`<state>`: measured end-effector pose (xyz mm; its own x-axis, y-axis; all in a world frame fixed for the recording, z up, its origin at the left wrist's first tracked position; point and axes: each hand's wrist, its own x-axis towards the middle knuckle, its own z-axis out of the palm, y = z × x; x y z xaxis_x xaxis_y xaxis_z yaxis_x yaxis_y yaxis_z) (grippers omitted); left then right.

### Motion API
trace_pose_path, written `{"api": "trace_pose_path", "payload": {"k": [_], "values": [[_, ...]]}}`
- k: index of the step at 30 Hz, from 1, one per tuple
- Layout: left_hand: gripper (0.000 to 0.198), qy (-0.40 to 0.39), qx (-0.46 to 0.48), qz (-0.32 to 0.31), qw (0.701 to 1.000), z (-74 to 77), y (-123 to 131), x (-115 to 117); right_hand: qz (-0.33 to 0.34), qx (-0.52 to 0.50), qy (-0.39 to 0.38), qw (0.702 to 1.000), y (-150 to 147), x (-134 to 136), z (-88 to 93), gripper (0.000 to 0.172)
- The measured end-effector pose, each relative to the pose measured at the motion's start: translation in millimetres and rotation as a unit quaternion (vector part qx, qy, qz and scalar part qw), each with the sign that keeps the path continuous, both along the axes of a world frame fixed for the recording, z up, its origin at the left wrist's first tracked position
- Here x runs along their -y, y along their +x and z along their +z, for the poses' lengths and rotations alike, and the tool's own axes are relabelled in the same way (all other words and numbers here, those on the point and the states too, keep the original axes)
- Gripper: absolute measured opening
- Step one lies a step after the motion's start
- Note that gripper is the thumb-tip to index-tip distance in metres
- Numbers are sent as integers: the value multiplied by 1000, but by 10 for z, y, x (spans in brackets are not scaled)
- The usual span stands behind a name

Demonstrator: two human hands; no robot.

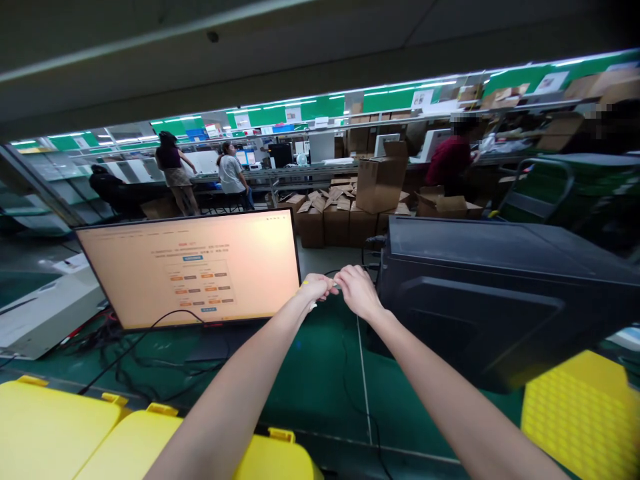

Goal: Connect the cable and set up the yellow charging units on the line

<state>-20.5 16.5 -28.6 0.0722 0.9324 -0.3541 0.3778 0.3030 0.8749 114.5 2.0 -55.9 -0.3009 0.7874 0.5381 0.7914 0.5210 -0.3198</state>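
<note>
Both my arms reach forward over a green work surface (320, 380). My left hand (317, 287) and my right hand (358, 289) meet between a lit monitor (193, 270) and a black computer case (500, 293). Their fingers are closed together around something small, likely a cable end, but the thing itself is hidden by the fingers. A thin black cable (367, 267) runs from behind the case toward the hands. The case stands just right of my right hand, its rear edge facing the hands.
Yellow bins (55, 427) sit at the near left edge and a yellow crate (585, 413) at the near right. Black cables (125, 360) tangle under the monitor. Stacked cardboard boxes (350, 207) stand beyond, and several people (230, 173) work at distant benches.
</note>
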Motion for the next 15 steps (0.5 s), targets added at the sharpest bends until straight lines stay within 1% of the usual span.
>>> {"api": "trace_pose_path", "payload": {"k": [6, 11, 13, 15], "values": [[20, -31, 27, 46, 998, -17, -18, -3, 43, 0, 10, 999, 48, 31, -21, 16], [20, -78, 93, 46, 992, 44, -40, 23, 73, 12, 14, 997, 48, 26, 18, 21], [19, -85, 123, 47, 988, 80, -40, 39, 80, -4, 5, 997, 35, 33, 58, 20], [19, -81, 144, 57, 985, 111, -42, 46, 72, -48, -7, 996, 5, 78, 104, 18]]}}
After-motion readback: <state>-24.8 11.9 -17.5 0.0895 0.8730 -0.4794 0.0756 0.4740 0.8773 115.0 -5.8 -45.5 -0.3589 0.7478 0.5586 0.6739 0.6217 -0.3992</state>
